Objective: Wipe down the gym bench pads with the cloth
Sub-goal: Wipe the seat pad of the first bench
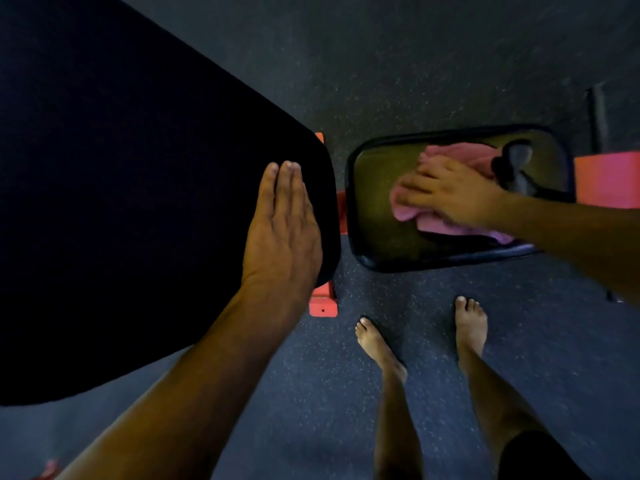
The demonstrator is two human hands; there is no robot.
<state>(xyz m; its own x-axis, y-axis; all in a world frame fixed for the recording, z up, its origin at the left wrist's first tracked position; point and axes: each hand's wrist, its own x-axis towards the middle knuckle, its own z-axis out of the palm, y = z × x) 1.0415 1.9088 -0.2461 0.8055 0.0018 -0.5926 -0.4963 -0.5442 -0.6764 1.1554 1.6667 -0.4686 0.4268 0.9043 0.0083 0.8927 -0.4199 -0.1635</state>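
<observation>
The large black back pad (121,202) of the gym bench fills the left of the view. My left hand (282,226) lies flat on its near right corner, fingers straight and together. To the right sits the smaller glossy seat pad (377,209), which reflects light. A crumpled pink cloth (446,223) lies on the seat pad. My right hand (450,192) presses down on the cloth with spread fingers, reaching in from the right.
Red frame parts of the bench show between the pads (341,211), below the back pad (322,303) and at the right edge (606,176). My bare feet (377,344) stand on dark speckled rubber flooring (415,64) just in front of the seat pad.
</observation>
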